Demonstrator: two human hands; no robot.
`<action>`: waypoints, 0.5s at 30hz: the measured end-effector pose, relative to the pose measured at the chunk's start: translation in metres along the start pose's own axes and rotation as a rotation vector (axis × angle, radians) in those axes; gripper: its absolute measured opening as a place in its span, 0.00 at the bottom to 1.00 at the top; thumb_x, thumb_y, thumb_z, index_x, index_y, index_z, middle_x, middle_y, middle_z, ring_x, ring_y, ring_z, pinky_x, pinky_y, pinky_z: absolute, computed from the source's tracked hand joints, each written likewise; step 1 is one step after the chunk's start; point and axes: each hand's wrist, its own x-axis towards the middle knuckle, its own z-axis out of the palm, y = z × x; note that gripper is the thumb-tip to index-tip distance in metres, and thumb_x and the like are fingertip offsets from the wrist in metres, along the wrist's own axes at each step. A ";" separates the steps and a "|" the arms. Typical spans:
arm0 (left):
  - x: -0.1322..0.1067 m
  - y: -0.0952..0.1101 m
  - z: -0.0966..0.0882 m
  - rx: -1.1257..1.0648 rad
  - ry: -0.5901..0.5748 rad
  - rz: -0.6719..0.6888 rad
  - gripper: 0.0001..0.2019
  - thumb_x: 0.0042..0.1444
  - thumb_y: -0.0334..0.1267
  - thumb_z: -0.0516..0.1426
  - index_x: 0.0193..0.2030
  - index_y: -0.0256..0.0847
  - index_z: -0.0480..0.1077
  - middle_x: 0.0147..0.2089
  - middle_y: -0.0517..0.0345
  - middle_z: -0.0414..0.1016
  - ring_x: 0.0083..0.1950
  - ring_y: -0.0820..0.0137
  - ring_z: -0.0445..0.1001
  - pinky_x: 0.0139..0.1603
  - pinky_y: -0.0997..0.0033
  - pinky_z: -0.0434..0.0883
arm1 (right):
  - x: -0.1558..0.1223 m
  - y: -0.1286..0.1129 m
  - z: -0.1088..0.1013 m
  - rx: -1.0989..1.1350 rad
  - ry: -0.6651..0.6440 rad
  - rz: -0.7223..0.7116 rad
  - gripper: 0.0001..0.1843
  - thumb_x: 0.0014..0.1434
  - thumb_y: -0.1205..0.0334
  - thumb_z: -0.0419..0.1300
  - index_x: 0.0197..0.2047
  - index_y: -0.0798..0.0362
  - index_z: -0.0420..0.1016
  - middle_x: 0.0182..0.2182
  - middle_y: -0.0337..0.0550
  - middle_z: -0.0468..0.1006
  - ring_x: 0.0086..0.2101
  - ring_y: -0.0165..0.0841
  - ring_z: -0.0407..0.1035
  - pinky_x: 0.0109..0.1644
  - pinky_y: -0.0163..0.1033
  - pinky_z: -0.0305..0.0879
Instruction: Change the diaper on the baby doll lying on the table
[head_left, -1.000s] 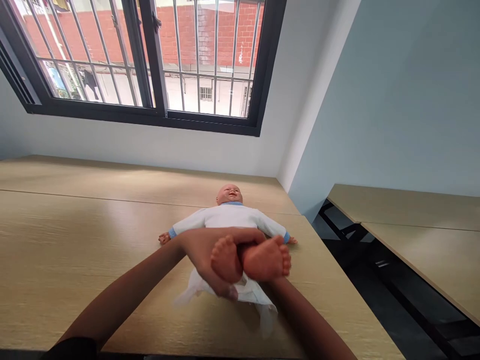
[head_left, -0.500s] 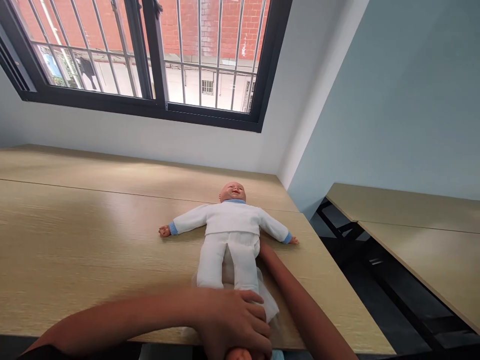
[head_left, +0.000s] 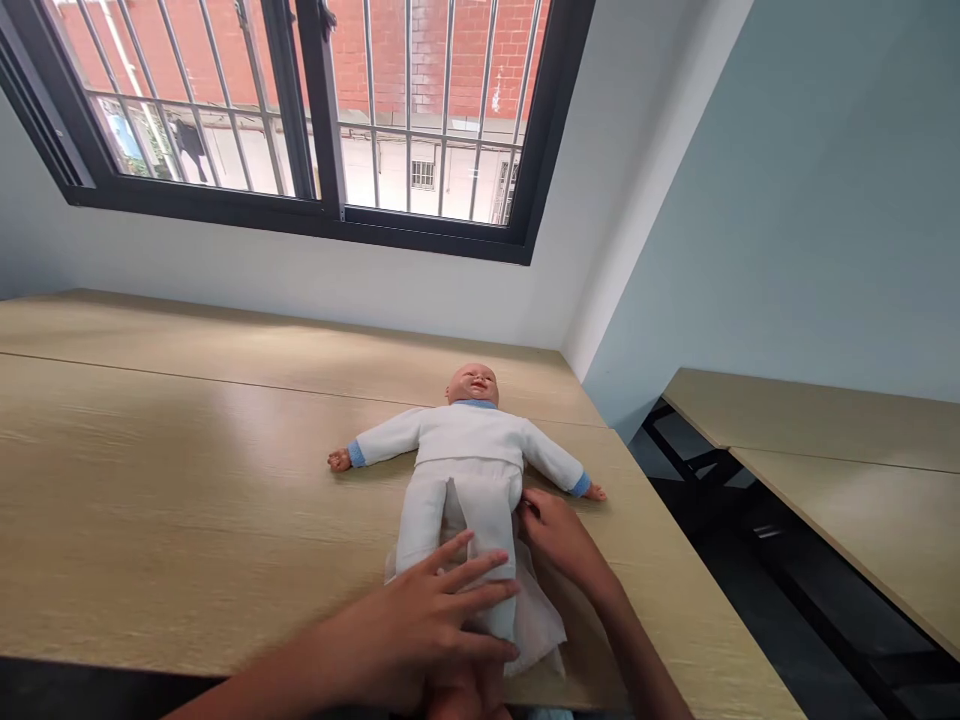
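Presently observing baby doll (head_left: 465,455) lying face-up on wooden table (head_left: 187,480), head pointing away toward the window (head_left: 324,110), feet pointing at the near edge (long axis running straight out from the hands). Laying left hand (head_left: 420,625) flat across the shins, fingers spread and released, gripping nothing; sitting nearest the foot end. Touching right hand (head_left: 559,535) to the trouser hip further up, fingers curled; not telling whether pinching cloth. Noting thin white sheet (head_left: 541,630) lying beneath the legs.
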 end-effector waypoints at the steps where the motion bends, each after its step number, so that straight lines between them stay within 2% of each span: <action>1: -0.001 -0.002 0.005 0.001 0.017 -0.042 0.34 0.50 0.30 0.60 0.65 0.52 0.62 0.74 0.58 0.50 0.75 0.56 0.43 0.73 0.44 0.36 | -0.012 0.001 0.004 0.057 0.036 0.058 0.21 0.65 0.52 0.45 0.35 0.55 0.74 0.31 0.48 0.79 0.32 0.39 0.71 0.38 0.40 0.65; 3: -0.005 -0.005 0.016 0.010 0.074 -0.117 0.40 0.46 0.26 0.60 0.66 0.56 0.60 0.75 0.60 0.45 0.75 0.54 0.43 0.72 0.40 0.38 | -0.037 -0.003 0.019 0.232 0.094 0.176 0.25 0.66 0.45 0.44 0.47 0.55 0.72 0.35 0.49 0.80 0.33 0.39 0.73 0.39 0.41 0.67; 5: -0.010 -0.005 0.027 0.036 0.147 -0.192 0.40 0.45 0.24 0.59 0.66 0.57 0.60 0.76 0.60 0.43 0.75 0.54 0.43 0.71 0.38 0.41 | -0.059 -0.012 0.038 0.376 0.098 0.234 0.32 0.64 0.41 0.49 0.61 0.55 0.62 0.40 0.50 0.80 0.38 0.41 0.75 0.42 0.42 0.69; 7: -0.017 -0.001 0.037 0.079 0.230 -0.250 0.35 0.47 0.24 0.59 0.62 0.57 0.65 0.75 0.60 0.47 0.74 0.53 0.46 0.71 0.38 0.43 | -0.076 -0.022 0.053 0.426 0.096 0.266 0.43 0.58 0.40 0.57 0.69 0.54 0.49 0.47 0.53 0.78 0.44 0.43 0.75 0.47 0.43 0.70; 9: -0.027 0.002 0.046 0.127 0.330 -0.285 0.27 0.52 0.26 0.60 0.58 0.56 0.69 0.73 0.60 0.53 0.73 0.54 0.50 0.71 0.39 0.45 | -0.086 -0.029 0.060 0.440 0.102 0.300 0.52 0.54 0.41 0.62 0.71 0.54 0.40 0.52 0.55 0.74 0.50 0.44 0.73 0.52 0.44 0.68; 12: -0.044 0.000 0.061 0.117 0.495 -0.330 0.20 0.59 0.33 0.59 0.55 0.60 0.72 0.71 0.61 0.59 0.71 0.55 0.55 0.70 0.40 0.50 | -0.090 -0.028 0.048 0.432 0.095 0.350 0.54 0.54 0.42 0.61 0.72 0.55 0.36 0.52 0.55 0.74 0.49 0.45 0.73 0.53 0.46 0.68; 15: -0.059 -0.010 0.077 -0.039 0.626 -0.544 0.25 0.59 0.38 0.60 0.62 0.61 0.66 0.70 0.58 0.59 0.70 0.52 0.59 0.65 0.43 0.63 | -0.087 -0.018 0.024 0.299 0.114 0.405 0.51 0.55 0.43 0.59 0.71 0.53 0.38 0.50 0.53 0.75 0.48 0.46 0.73 0.52 0.48 0.68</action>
